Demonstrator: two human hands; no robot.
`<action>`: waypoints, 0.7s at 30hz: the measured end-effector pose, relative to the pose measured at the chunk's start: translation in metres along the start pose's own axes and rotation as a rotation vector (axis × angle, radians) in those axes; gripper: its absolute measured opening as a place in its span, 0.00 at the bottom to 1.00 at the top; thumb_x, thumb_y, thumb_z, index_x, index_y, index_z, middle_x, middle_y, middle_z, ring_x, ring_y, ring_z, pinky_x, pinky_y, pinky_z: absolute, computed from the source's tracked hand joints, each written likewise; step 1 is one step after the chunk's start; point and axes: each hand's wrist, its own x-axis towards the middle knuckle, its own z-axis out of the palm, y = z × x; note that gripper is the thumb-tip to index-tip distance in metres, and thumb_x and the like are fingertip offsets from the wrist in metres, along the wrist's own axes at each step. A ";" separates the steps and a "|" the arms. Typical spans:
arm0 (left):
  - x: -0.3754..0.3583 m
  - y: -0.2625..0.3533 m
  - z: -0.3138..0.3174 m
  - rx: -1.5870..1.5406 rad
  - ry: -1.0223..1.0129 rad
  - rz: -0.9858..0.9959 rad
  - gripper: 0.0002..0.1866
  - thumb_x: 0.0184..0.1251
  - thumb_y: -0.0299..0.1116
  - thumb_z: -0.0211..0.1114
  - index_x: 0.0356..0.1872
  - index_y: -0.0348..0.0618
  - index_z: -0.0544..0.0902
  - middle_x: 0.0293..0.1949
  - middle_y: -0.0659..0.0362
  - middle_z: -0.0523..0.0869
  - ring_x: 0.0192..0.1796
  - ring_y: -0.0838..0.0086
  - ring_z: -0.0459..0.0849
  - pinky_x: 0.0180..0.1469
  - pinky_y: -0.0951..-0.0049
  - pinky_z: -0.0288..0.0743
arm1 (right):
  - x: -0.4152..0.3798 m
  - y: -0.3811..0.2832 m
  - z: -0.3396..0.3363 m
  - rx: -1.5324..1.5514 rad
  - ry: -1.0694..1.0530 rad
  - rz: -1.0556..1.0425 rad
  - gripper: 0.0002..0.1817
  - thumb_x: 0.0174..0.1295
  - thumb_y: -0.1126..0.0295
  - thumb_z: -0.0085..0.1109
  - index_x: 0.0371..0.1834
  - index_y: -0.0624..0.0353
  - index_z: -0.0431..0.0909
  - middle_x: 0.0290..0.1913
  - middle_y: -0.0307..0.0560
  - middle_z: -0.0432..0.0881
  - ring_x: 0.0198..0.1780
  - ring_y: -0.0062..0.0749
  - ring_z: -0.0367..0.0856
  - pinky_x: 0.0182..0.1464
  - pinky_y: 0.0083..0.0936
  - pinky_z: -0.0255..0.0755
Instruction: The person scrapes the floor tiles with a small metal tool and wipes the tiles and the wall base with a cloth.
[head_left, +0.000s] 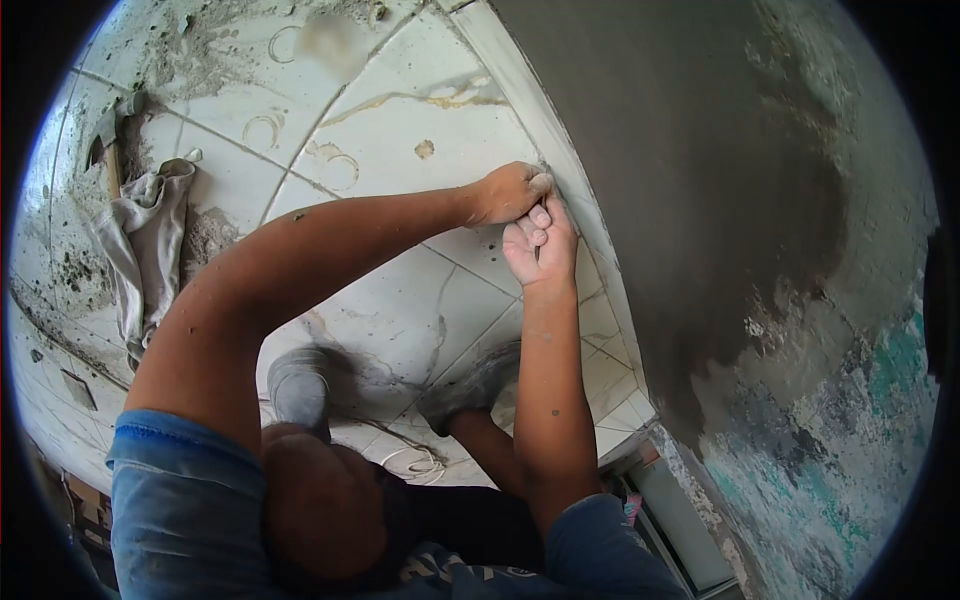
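Note:
My left hand (508,194) is closed, back of the hand up, beside the foot of the wall. Pressed against it is my right hand (545,242), palm turned up and fingers curled in, with pale dust on the fingertips. The fingers of both hands meet close to the white baseboard (598,235). Whatever they grip, if anything, is hidden between them. Just to the right rises the wall with wet grey plaster (700,190). White marbled floor tiles (410,140) lie under both hands.
A dirty cloth (150,240) and a hammer-like tool (112,145) lie on the left among mortar crumbs. My boots (298,388) stand below my arms, near a loose cord (420,462). Peeling green and grey paint (830,470) covers the lower right wall.

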 end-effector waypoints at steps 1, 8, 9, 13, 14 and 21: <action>0.001 -0.004 0.001 -0.023 0.009 0.027 0.21 0.77 0.42 0.46 0.38 0.32 0.79 0.33 0.55 0.83 0.36 0.73 0.80 0.46 0.69 0.76 | 0.000 0.000 0.001 0.065 -0.002 0.009 0.12 0.76 0.65 0.41 0.33 0.48 0.72 0.15 0.23 0.64 0.11 0.08 0.57 0.13 0.10 0.48; -0.002 0.003 -0.006 -0.019 0.043 0.052 0.20 0.76 0.41 0.46 0.36 0.33 0.79 0.33 0.54 0.82 0.37 0.74 0.80 0.46 0.69 0.75 | 0.004 -0.007 0.013 0.208 -0.025 0.054 0.13 0.76 0.68 0.37 0.35 0.52 0.72 0.16 0.25 0.66 0.11 0.08 0.61 0.10 0.09 0.53; 0.000 0.001 -0.007 -0.023 0.044 0.055 0.20 0.76 0.41 0.46 0.36 0.33 0.79 0.33 0.54 0.82 0.37 0.74 0.80 0.46 0.69 0.75 | 0.003 -0.007 0.016 0.203 -0.024 0.052 0.13 0.76 0.68 0.37 0.35 0.52 0.72 0.16 0.25 0.66 0.11 0.08 0.61 0.10 0.09 0.53; 0.017 -0.020 -0.007 -0.013 0.016 0.105 0.16 0.75 0.37 0.47 0.37 0.35 0.80 0.35 0.55 0.82 0.36 0.76 0.80 0.42 0.71 0.76 | 0.005 -0.011 0.029 0.108 0.068 0.074 0.12 0.76 0.69 0.37 0.36 0.52 0.71 0.16 0.24 0.65 0.11 0.08 0.60 0.11 0.10 0.52; 0.024 -0.029 -0.002 -0.104 0.011 0.097 0.15 0.74 0.35 0.48 0.36 0.36 0.80 0.35 0.56 0.82 0.36 0.78 0.79 0.40 0.72 0.77 | 0.006 -0.015 0.035 0.046 0.129 0.077 0.12 0.74 0.71 0.37 0.34 0.51 0.71 0.16 0.25 0.65 0.12 0.09 0.60 0.12 0.11 0.51; 0.010 0.026 -0.004 -0.739 0.058 -0.368 0.11 0.72 0.29 0.48 0.31 0.40 0.78 0.22 0.65 0.75 0.23 0.83 0.75 0.22 0.75 0.72 | 0.012 -0.031 0.047 -0.098 0.291 0.114 0.12 0.65 0.78 0.36 0.25 0.51 0.65 0.15 0.28 0.64 0.13 0.13 0.58 0.16 0.16 0.52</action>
